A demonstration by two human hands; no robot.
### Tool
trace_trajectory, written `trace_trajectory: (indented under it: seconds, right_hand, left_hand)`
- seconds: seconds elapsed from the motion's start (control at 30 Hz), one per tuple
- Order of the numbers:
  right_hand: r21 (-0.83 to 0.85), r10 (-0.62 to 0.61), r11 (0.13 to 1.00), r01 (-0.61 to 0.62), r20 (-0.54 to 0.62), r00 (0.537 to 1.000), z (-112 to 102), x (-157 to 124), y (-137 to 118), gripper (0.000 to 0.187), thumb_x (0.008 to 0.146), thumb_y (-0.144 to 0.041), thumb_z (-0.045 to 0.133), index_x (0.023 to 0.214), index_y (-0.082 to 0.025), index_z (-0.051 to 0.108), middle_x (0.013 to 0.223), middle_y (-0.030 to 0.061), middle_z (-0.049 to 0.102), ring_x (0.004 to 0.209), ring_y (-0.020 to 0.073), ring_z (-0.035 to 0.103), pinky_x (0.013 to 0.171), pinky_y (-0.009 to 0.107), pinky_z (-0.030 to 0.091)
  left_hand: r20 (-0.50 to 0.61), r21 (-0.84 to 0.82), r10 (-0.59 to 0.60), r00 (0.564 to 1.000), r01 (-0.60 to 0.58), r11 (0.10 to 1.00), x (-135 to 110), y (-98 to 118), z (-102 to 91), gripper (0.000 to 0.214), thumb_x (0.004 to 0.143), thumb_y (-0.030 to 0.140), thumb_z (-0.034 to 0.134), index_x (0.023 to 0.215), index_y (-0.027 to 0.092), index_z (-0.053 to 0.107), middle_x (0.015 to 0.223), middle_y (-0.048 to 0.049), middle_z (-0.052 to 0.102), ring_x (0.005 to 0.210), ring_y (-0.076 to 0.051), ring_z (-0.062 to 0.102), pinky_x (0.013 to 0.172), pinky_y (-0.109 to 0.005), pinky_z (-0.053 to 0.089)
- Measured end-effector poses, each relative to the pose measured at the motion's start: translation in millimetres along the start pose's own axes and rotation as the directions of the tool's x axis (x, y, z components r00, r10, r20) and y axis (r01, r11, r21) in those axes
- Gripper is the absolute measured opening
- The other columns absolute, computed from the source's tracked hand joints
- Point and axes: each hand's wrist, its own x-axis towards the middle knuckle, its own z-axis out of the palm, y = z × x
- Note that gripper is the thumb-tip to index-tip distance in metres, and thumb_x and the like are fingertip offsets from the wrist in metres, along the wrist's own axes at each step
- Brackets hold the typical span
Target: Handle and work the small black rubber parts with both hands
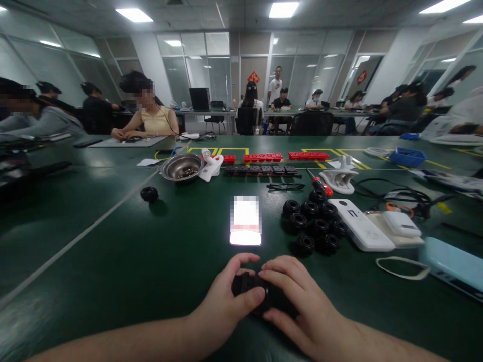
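Observation:
Both my hands meet low in the middle of the green table (113, 251), wrapped round a small black round part (249, 287). My left hand (226, 301) grips its left side with thumb and fingers curled. My right hand (298, 301) covers its right side, so most of the part is hidden. Just beyond my hands lies a lit phone (245, 221). To its right is a cluster of several black ring-shaped parts (315, 223). One more black part (150, 194) lies alone to the left.
A metal bowl (181, 167), white clips (341, 176), red and black strips (263, 157), a red-handled screwdriver (320, 185), white power banks (364, 226), cables and a blue tray (407, 157) lie farther back and right. Other people sit at the tables behind.

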Motion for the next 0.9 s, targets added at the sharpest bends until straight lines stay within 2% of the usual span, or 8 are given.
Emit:
trace_trajectory:
  seconds: [0.07,0.17,0.23,0.33,0.43,0.57,0.9]
  right_hand:
    - [0.018,-0.005,1.000,0.005,0.007,1.000,-0.9,-1.1,-1.1,0.046,0.076,-0.021,0.057,0.118,-0.019,0.039,0.112,0.0089,0.047,0.104,0.0216,0.044,0.088,0.036,0.042]
    - [0.046,-0.047,0.998,0.047,0.002,0.999,-3.3,-2.0,-2.3,0.054,0.074,-0.031,0.061,0.121,-0.018,0.037,0.115,0.0103,0.044,0.107,0.0231,0.042,0.090,0.037,0.040]
    - [0.033,-0.084,0.996,0.085,-0.010,0.996,-4.4,-1.5,-2.8,0.048,0.077,-0.033,0.058,0.118,-0.018,0.040,0.114,0.0102,0.045,0.107,0.0232,0.042,0.090,0.038,0.040]
    - [0.014,-0.096,0.995,0.096,-0.021,0.995,-4.4,0.3,-3.3,0.030,0.082,-0.025,0.051,0.111,-0.019,0.046,0.107,0.0087,0.050,0.102,0.0219,0.045,0.087,0.038,0.042]
    - [0.035,-0.105,0.994,0.107,-0.066,0.992,-3.2,1.8,-3.7,0.022,0.082,-0.019,0.049,0.104,-0.019,0.050,0.101,0.0077,0.052,0.097,0.0212,0.048,0.083,0.037,0.044]
    - [0.052,-0.124,0.990,0.130,-0.107,0.987,-2.8,1.7,-4.9,0.020,0.080,-0.016,0.050,0.100,-0.018,0.052,0.098,0.0072,0.052,0.094,0.0206,0.049,0.081,0.035,0.045]
    - [0.077,-0.088,0.992,0.099,-0.142,0.986,-1.4,0.0,-8.9,0.014,0.078,-0.010,0.052,0.089,-0.018,0.052,0.088,0.0048,0.052,0.087,0.0178,0.049,0.074,0.032,0.046]
  left_hand:
    - [0.017,-0.031,-0.004,1.000,0.005,1.000,-0.5,-0.5,0.6,0.054,0.064,0.039,0.066,0.107,0.019,0.040,0.088,-0.0030,0.055,0.081,-0.019,0.055,0.073,-0.034,0.041]
    - [0.039,-0.051,-0.005,0.999,0.007,0.999,-1.7,-0.9,1.0,0.055,0.064,0.035,0.067,0.108,0.020,0.038,0.089,-0.0032,0.055,0.081,-0.020,0.056,0.072,-0.034,0.042]
    - [0.043,-0.038,-0.005,0.999,0.006,0.999,-2.1,-1.1,0.7,0.054,0.064,0.033,0.067,0.108,0.020,0.038,0.092,-0.0038,0.055,0.083,-0.021,0.056,0.074,-0.035,0.042]
    - [0.051,-0.012,0.003,0.999,-0.002,1.000,-1.7,-2.2,0.0,0.053,0.065,0.030,0.067,0.109,0.020,0.039,0.094,-0.0042,0.056,0.088,-0.021,0.055,0.078,-0.036,0.041]
    - [0.053,0.009,0.011,0.999,-0.011,1.000,-0.8,-3.4,0.2,0.054,0.064,0.029,0.068,0.110,0.021,0.039,0.094,-0.0040,0.057,0.090,-0.022,0.055,0.080,-0.037,0.040]
    - [0.073,0.013,-0.009,0.997,0.008,1.000,-0.9,-2.8,2.0,0.055,0.063,0.029,0.068,0.110,0.022,0.039,0.093,-0.0035,0.057,0.088,-0.022,0.055,0.079,-0.037,0.040]
    - [0.089,0.115,-0.011,0.996,0.001,0.993,-1.4,2.8,2.8,0.053,0.063,0.023,0.065,0.109,0.019,0.039,0.090,-0.0026,0.057,0.084,-0.019,0.054,0.077,-0.034,0.040]
